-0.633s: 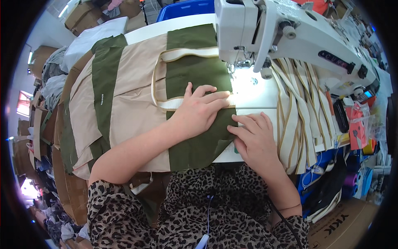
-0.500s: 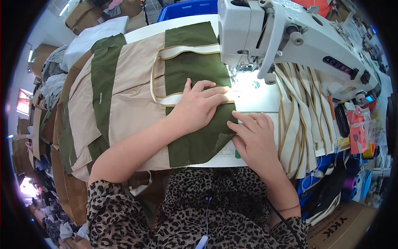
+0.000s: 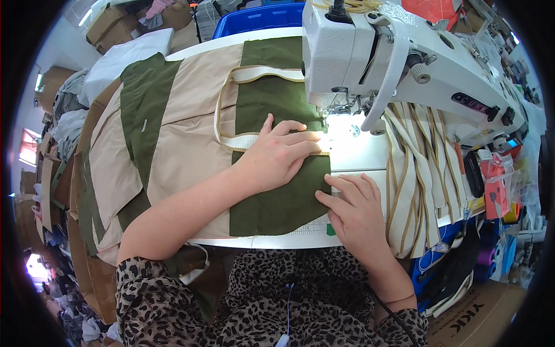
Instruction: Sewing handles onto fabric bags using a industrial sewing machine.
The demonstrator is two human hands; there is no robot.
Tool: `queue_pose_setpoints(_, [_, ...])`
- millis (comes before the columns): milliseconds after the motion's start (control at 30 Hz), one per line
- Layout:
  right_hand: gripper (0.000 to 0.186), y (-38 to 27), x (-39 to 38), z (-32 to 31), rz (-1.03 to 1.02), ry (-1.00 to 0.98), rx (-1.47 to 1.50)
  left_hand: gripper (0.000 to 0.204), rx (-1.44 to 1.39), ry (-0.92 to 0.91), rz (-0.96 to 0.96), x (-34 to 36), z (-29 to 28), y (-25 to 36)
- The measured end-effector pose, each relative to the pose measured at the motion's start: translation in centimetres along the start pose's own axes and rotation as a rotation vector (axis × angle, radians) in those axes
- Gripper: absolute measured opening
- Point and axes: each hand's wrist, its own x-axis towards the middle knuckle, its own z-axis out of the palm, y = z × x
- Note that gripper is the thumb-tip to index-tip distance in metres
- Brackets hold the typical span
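A green and beige fabric piece (image 3: 272, 205) is spread over the white sewing table. On its green band lies a looped cream strap with tan edges (image 3: 230, 139), both ends running toward the sewing machine (image 3: 335, 58). My left hand (image 3: 276, 155) rests flat on the strap's nearer end, fingers stretched toward the lit presser foot (image 3: 340, 109). The strap's tip is partly hidden under those fingers. At the right edge of the green cloth, my right hand (image 3: 357, 209) lies with fingers spread, its thumb and forefinger touching the edge.
A heap of cream straps with tan edges (image 3: 413, 179) lies right of the needle area. Beyond the table stands a blue bin (image 3: 260, 18). A ruler scale (image 3: 309, 228) shows along the near table edge. Cardboard boxes (image 3: 480, 315) and bagged goods crowd both sides.
The near right corner of the green cloth, earlier creased beside my right hand, now lies smoother. The whole view has shifted slightly; my left hand stays on the strap.
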Motion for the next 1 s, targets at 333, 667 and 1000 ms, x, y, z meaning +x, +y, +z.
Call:
queue_pose_setpoints(333, [0.03,0.1,-0.04,0.07,0.013,0.004,0.029,0.024,0.008,0.042,0.019,-0.14,0.12,0.12])
queue_pose_setpoints(667, [0.029,0.1,-0.02,0.21,0.014,0.023,0.025,0.024,0.02,0.086,0.044,-0.1,0.58,0.01])
queue_pose_setpoints(1000, [0.027,0.0,-0.02,0.07,0.032,0.017,0.034,0.023,-0.01,0.061,0.03,0.01,0.41,0.01])
